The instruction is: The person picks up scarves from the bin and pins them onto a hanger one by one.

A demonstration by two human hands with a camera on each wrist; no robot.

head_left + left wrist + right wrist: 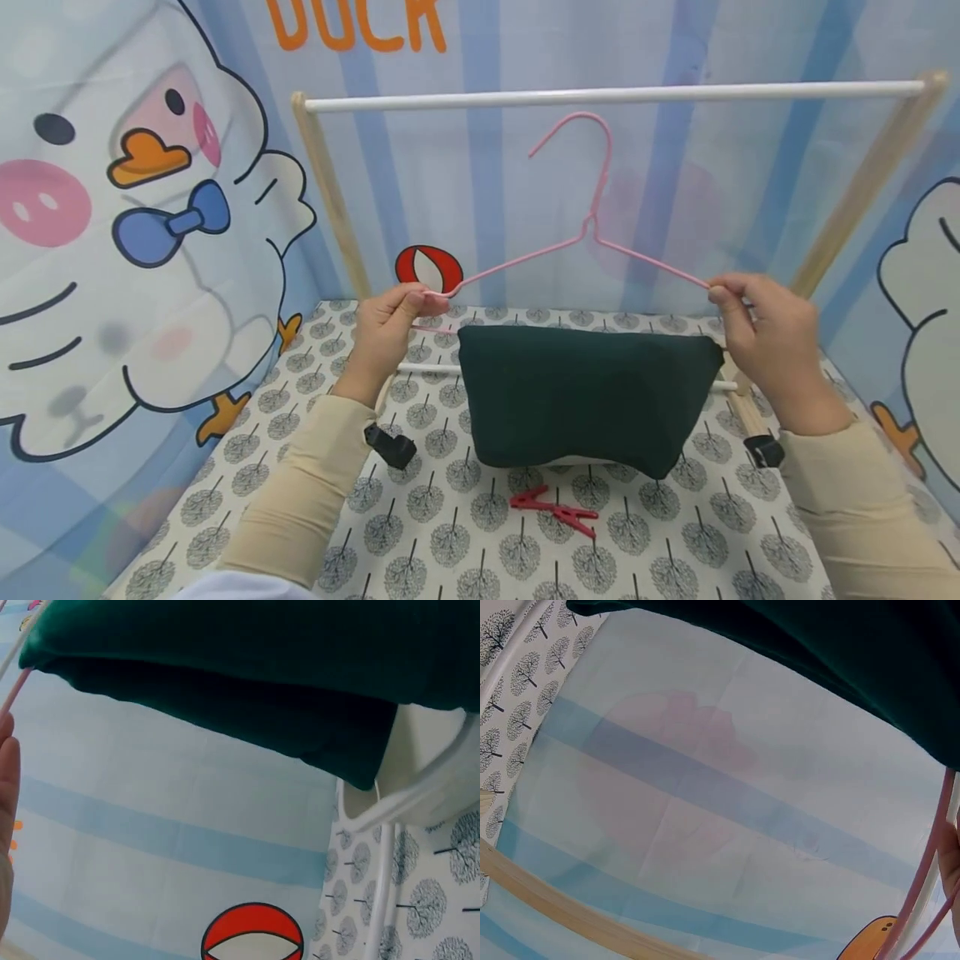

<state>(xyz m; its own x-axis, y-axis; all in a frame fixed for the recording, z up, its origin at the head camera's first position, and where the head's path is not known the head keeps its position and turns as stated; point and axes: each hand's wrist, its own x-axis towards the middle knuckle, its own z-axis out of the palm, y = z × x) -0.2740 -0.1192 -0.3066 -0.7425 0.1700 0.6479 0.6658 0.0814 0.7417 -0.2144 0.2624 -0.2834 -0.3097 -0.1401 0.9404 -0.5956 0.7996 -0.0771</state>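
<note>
A pink wire clothes hanger (592, 220) is held upright in front of me, hook at the top. My left hand (386, 333) pinches its left end between thumb and fingers. On the opposite end, my right hand (772, 346) pinches the wire the same way. Dark green cloth (585, 396) hangs folded over the hanger's bottom bar and covers most of it. From below, the left wrist view shows the cloth's layers hanging in front of a white container (450, 787).
Behind the hanger stands a rack with wooden posts (870, 183), a white top rod (615, 97) and a lower white rod (427, 368). Two red clothespins (573, 517) lie on the tree-patterned tablecloth (450, 550). A printed curtain (495, 192) surrounds the table.
</note>
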